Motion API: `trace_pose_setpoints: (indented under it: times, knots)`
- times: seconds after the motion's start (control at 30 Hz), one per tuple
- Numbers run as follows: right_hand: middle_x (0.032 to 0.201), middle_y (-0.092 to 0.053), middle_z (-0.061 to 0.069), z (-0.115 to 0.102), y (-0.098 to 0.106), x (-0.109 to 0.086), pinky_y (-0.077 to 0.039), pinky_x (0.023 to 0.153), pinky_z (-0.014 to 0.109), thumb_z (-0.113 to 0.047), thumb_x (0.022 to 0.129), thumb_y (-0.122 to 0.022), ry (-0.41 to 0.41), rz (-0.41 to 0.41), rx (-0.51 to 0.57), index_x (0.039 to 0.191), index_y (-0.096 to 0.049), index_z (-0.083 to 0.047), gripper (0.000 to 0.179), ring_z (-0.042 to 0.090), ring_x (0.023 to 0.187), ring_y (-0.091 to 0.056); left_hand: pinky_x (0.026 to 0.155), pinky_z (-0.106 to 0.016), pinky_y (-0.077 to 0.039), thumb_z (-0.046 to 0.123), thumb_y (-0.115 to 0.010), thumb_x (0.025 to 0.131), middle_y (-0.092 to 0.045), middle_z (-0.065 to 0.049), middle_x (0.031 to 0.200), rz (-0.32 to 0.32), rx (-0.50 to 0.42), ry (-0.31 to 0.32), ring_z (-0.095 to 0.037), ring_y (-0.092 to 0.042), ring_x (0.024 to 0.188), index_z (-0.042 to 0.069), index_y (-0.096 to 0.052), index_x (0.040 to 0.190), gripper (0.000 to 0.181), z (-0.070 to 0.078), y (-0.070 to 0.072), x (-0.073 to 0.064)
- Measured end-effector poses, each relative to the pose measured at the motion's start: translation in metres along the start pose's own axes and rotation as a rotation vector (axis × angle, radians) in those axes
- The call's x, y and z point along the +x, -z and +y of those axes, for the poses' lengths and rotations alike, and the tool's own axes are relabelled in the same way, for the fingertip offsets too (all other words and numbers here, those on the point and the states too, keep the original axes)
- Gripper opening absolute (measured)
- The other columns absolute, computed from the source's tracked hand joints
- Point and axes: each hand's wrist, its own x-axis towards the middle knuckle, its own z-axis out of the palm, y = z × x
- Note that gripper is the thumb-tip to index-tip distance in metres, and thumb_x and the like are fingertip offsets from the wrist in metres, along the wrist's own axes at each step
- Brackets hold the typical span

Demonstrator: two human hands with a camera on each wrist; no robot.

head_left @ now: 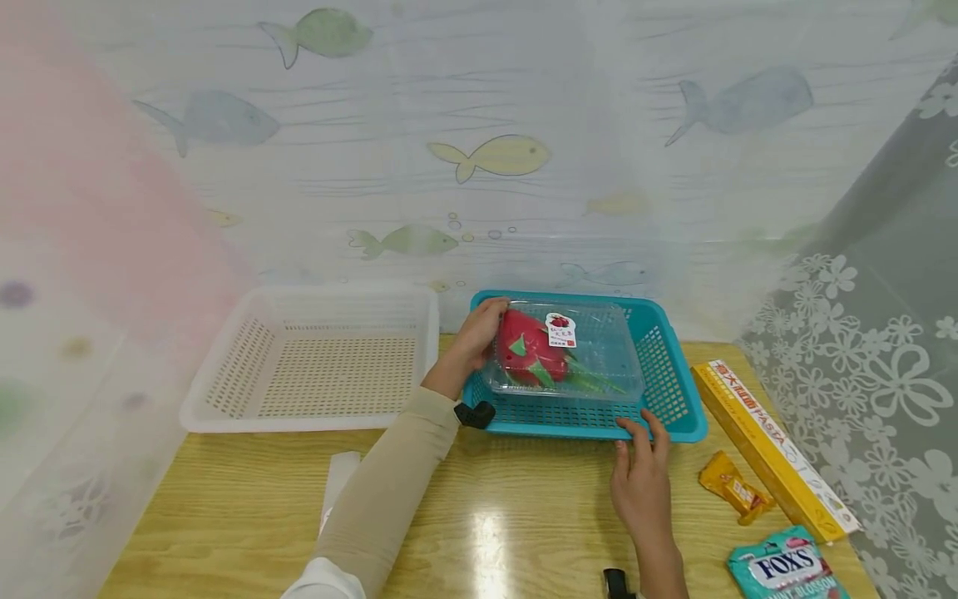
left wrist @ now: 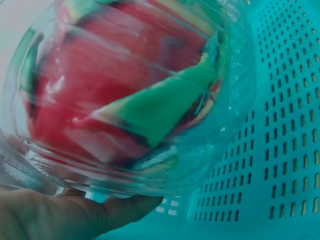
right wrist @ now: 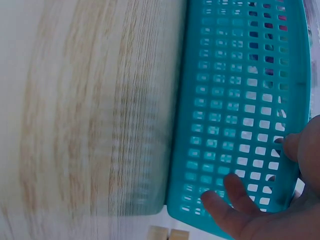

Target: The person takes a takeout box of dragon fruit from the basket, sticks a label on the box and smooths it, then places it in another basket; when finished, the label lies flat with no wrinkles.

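My left hand (head_left: 479, 337) grips the left end of a clear plastic box (head_left: 609, 353) with a red dragon fruit (head_left: 535, 349) inside and a white label on its lid. The box is over the teal basket (head_left: 677, 408), slightly tilted; whether it touches the basket floor I cannot tell. In the left wrist view the fruit (left wrist: 115, 85) fills the box, and my thumb or a finger lies under its edge. At the basket's front right, my right hand (head_left: 644, 482) holds the rim, with fingertips (right wrist: 240, 192) against the outer wall in the right wrist view.
A white basket (head_left: 198, 416) stands to the left, its perforated floor showing. Right of the teal basket lie a yellow pasta box (head_left: 774, 449), an orange wrapped snack (head_left: 733, 487) and a teal Fox's bag (head_left: 786, 566). A white item (head_left: 340, 478) is partly behind my left sleeve.
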Motion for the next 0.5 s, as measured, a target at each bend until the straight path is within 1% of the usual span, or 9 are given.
trace_pose_setpoints:
  times: [0.1, 0.2, 0.3, 0.4, 0.5]
  knots:
    - [0.157, -0.029, 0.025, -0.0001, 0.0013, -0.0013, -0.037, 0.054, 0.026, -0.002, 0.106, -0.048, 0.0, 0.004, 0.001, 0.132, -0.056, -0.002, 0.027, 0.037, 0.088, -0.06, 0.108, -0.053, -0.05, 0.034, -0.04, 0.109, -0.04, -0.011, 0.158, -0.005, -0.018, 0.002, -0.032, -0.05, 0.134, 0.018, -0.045, 0.152, 0.046, 0.0013, -0.0005, -0.0008]
    - [0.157, -0.029, 0.026, -0.0006, 0.0022, -0.0024, -0.036, 0.054, 0.026, -0.001, 0.106, -0.048, 0.005, 0.007, -0.001, 0.132, -0.056, -0.002, 0.027, 0.037, 0.086, -0.06, 0.108, -0.053, -0.05, 0.034, -0.039, 0.109, -0.04, -0.012, 0.156, -0.004, -0.023, 0.005, -0.032, -0.051, 0.133, 0.017, -0.045, 0.152, 0.046, 0.0021, -0.0006, -0.0017]
    - [0.157, -0.029, 0.026, -0.0015, 0.0032, -0.0033, -0.036, 0.055, 0.027, -0.001, 0.106, -0.048, 0.005, 0.005, 0.0, 0.132, -0.056, -0.001, 0.028, 0.041, 0.094, -0.061, 0.109, -0.053, -0.048, 0.034, -0.04, 0.109, -0.04, -0.012, 0.157, 0.008, -0.008, 0.001, -0.032, -0.049, 0.135, 0.017, -0.045, 0.152, 0.046, 0.0025, -0.0005, -0.0035]
    - [0.158, -0.029, 0.025, -0.003, 0.0045, -0.0041, -0.036, 0.054, 0.027, -0.003, 0.107, -0.048, -0.012, -0.007, 0.007, 0.133, -0.056, -0.002, 0.028, 0.044, 0.1, -0.06, 0.111, -0.054, -0.047, 0.034, -0.04, 0.109, -0.039, -0.011, 0.158, 0.017, 0.003, -0.002, -0.033, -0.047, 0.138, 0.017, -0.046, 0.152, 0.047, 0.003, -0.0007, -0.0057]
    - [0.159, -0.028, 0.024, -0.0051, 0.0059, -0.0051, -0.039, 0.056, 0.029, -0.003, 0.107, -0.048, -0.028, -0.025, 0.013, 0.134, -0.056, -0.003, 0.028, 0.047, 0.106, -0.059, 0.112, -0.055, -0.046, 0.034, -0.04, 0.109, -0.038, -0.011, 0.159, 0.02, -0.001, -0.002, -0.033, -0.046, 0.14, 0.017, -0.045, 0.153, 0.047, 0.0035, -0.0004, -0.0076]
